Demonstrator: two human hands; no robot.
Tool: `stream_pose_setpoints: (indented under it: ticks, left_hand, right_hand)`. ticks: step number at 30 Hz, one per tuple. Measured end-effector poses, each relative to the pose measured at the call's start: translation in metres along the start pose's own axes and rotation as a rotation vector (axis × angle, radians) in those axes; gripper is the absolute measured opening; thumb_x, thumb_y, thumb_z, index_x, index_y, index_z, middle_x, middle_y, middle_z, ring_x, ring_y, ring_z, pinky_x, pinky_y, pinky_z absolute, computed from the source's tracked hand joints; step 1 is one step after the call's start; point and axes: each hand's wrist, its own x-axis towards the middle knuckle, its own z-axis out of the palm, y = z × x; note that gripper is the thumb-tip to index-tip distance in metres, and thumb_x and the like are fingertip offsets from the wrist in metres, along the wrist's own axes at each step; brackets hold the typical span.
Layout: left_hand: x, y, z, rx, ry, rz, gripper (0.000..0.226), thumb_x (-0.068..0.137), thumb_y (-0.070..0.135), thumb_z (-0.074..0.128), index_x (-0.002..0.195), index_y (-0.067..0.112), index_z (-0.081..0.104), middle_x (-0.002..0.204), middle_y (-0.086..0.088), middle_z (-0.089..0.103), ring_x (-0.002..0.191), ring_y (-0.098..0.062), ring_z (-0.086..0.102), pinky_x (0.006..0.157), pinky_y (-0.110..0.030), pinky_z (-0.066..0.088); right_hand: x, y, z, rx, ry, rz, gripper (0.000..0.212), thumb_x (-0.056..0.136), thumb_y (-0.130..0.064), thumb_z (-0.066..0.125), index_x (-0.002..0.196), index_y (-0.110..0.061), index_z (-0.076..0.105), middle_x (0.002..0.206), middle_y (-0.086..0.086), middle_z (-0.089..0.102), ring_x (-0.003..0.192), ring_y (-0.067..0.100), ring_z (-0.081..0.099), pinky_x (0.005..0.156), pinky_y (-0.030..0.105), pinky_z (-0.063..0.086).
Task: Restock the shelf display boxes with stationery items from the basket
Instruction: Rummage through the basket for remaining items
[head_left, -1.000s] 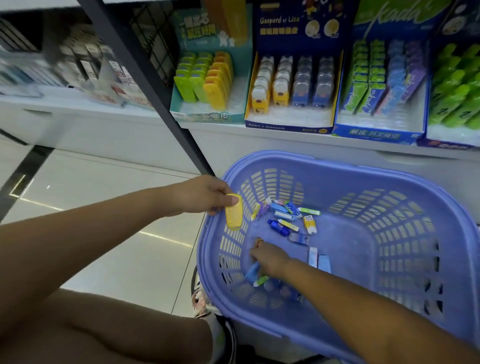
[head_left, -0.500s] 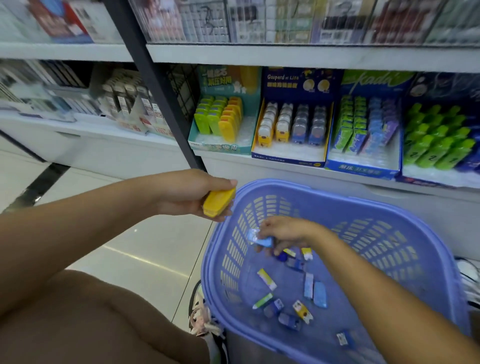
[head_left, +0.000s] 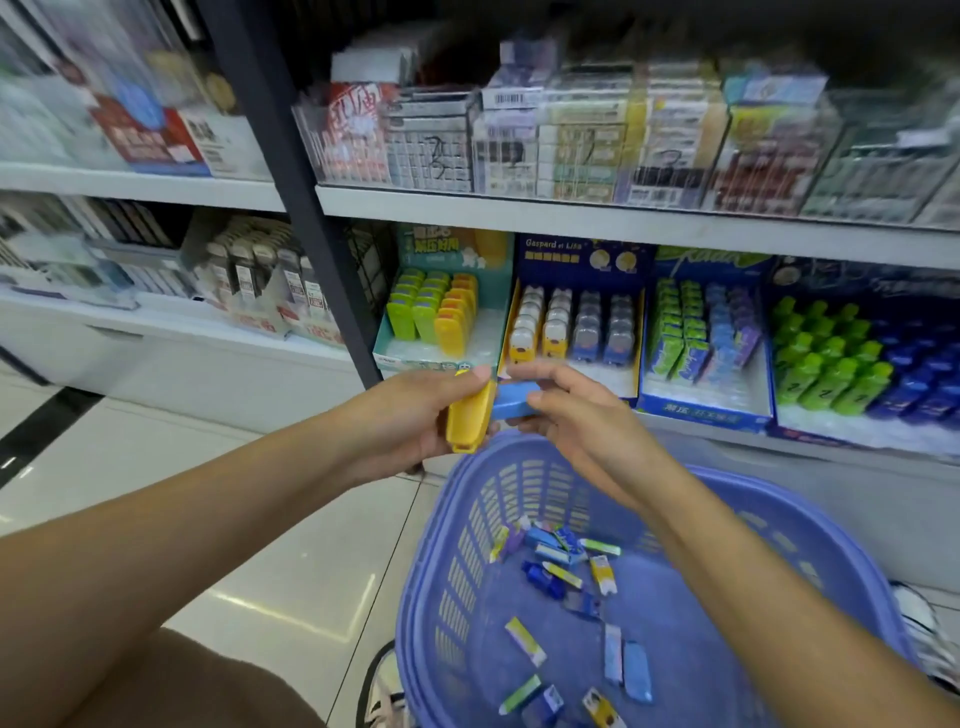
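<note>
My left hand (head_left: 410, 421) grips a yellow flat stationery item (head_left: 467, 418) above the basket's far rim. My right hand (head_left: 566, 405) holds a small blue item (head_left: 511, 402) whose end touches the yellow one. Below them sits the purple plastic basket (head_left: 467, 525) with several small blue, green, yellow and white items scattered on its floor. On the lower shelf straight ahead stand display boxes: a teal box (head_left: 415, 356) with green and yellow pieces, a navy and yellow box (head_left: 576, 257) with white and grey ones, a blue box (head_left: 706, 413), and a dark box (head_left: 810, 434) of green and blue pieces.
A dark metal upright (head_left: 296, 192) divides the shelving just left of the teal box. The upper shelf (head_left: 571, 213) carries clear bins of packaged goods. Glossy white floor tiles (head_left: 197, 467) lie to the left. A shoe (head_left: 382, 691) shows beside the basket.
Both hands rose from the basket toward the shelf. My right hand lifted the blue item out of the basket and brought it against the yellow item. The view tilted upward.
</note>
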Motion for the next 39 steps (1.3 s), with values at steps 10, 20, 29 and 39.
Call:
stream_pose_setpoints:
  ticks: [10,20,29,39]
  left_hand:
    - [0.020,0.013,-0.034,0.034,0.261,0.160,0.025,0.094,0.035,0.053,0.102,0.012,0.059,0.089,-0.008,0.071,0.080,-0.019,0.072,0.068,-0.032,0.060]
    - [0.012,0.007,-0.062,0.082,0.211,0.092,0.015,0.091,0.012,0.061,0.106,0.011,0.061,0.100,-0.008,0.066,0.086,-0.014,0.067,0.069,-0.027,0.059]
    - [0.011,0.003,-0.072,0.057,0.172,0.084,0.020,0.090,0.007,0.060,0.110,0.011,0.062,0.099,-0.009,0.063,0.093,-0.016,0.065,0.080,-0.031,0.059]
    - [0.015,0.009,-0.068,-0.021,0.208,0.096,0.018,0.089,0.000,0.059,0.101,0.012,0.062,0.093,-0.009,0.066,0.090,-0.016,0.067,0.075,-0.028,0.059]
  right_hand:
    - [0.108,-0.037,-0.008,-0.700,0.397,-0.231,0.027,0.083,-0.005,0.067,0.109,-0.005,0.063,0.092,0.006,0.063,0.075,0.014,0.059,0.065,0.018,0.051]
    - [0.189,-0.025,-0.020,-1.248,0.238,-0.261,0.029,0.086,-0.001,0.060,0.113,-0.007,0.064,0.115,0.014,0.065,0.106,0.029,0.060,0.092,0.032,0.047]
    - [0.192,-0.036,-0.016,-1.411,0.186,-0.068,0.029,0.095,-0.013,0.051,0.120,-0.003,0.062,0.128,0.017,0.057,0.117,0.031,0.052,0.099,0.031,0.041]
    - [0.193,-0.035,0.000,-1.346,0.272,0.015,0.024,0.094,-0.011,0.046,0.105,0.005,0.060,0.115,0.023,0.059,0.107,0.034,0.057,0.082,0.031,0.041]
